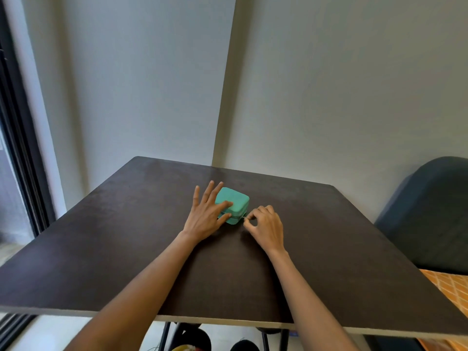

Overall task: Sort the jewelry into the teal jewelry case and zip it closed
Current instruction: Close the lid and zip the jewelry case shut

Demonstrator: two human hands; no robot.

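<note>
The sorting looks finished from where I stand: no loose jewelry shows anywhere on the dark brown square table, and the small teal box-shaped jewelry case has its lid down. What remains, I judge, is the last stretch of zipping, or perhaps only letting go; the zipper line along the near side looks drawn up to the near right corner, though it is too small to tell whether it is fully home.

The case sits near the middle of the table, toward its far half. The left hand lies against the case's left side, fingers spread and mostly straight, the forefinger laid over the lid and the thumb against the near wall, steadying it. The right hand is just to the right of the case's near right corner, thumb and forefinger pinching the tiny metal zipper pull, the other fingers curled in.

A dark blue chair stands to the far right of the table.
</note>
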